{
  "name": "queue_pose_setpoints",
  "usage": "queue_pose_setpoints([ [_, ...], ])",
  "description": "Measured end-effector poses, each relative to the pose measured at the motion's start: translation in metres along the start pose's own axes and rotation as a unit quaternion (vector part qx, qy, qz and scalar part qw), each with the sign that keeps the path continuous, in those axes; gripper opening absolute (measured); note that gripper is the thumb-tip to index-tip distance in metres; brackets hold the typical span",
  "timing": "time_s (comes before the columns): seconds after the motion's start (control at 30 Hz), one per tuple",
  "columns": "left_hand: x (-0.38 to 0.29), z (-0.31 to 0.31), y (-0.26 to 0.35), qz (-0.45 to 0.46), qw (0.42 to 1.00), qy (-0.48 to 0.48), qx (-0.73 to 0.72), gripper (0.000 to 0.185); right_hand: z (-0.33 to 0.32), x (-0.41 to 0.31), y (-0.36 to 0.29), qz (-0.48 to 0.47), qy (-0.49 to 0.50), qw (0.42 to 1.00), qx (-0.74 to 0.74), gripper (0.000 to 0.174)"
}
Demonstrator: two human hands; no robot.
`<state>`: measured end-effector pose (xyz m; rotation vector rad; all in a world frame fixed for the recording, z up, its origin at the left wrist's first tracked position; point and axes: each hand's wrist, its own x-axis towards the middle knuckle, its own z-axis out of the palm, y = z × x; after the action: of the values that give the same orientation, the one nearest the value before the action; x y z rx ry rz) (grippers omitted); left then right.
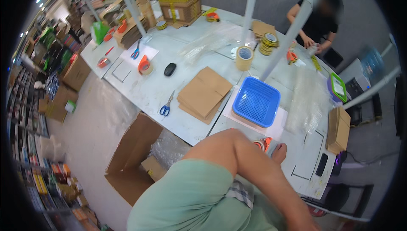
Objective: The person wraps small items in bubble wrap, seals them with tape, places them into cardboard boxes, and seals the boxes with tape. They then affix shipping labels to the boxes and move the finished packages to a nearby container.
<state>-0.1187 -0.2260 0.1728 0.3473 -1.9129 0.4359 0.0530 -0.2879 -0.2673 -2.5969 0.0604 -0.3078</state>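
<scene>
My left arm, in a pale green sleeve, bends across the front of my body. Its forearm runs down to the bottom edge, and the left hand is out of view. Past that forearm my right hand shows at the table, fingers curled; whether it grips anything is unclear. An orange tape dispenser with a tape roll lies close beside it, partly hidden by my arm. Just beyond stands a blue plastic basket on white paper. Left of the basket lies a stack of flat brown cardboard pieces.
Blue-handled scissors and a black computer mouse lie on the white table. Tape rolls stand near upright poles. Bubble wrap lies rightward. An open carton sits below the table edge. Another person works across.
</scene>
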Motion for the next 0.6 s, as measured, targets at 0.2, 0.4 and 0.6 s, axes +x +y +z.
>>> queue_pose_setpoints([
  [0.2, -0.043, -0.017, -0.055, -0.111, 0.992, 0.022, 0.054, 0.034, 0.017, -0.014, -0.025, -0.002, 0.0, 0.988, -0.151, 0.015],
  [0.4, -0.065, -0.034, -0.083, -0.17, 0.982, 0.013, 0.085, 0.034, 0.01, -0.01, -0.036, -0.001, 0.002, 0.992, -0.126, 0.015],
  [0.6, -0.073, -0.022, -0.117, -0.213, 0.969, 0.012, 0.124, 0.034, 0.009, -0.012, -0.024, -0.026, -0.008, 0.994, -0.103, 0.015],
])
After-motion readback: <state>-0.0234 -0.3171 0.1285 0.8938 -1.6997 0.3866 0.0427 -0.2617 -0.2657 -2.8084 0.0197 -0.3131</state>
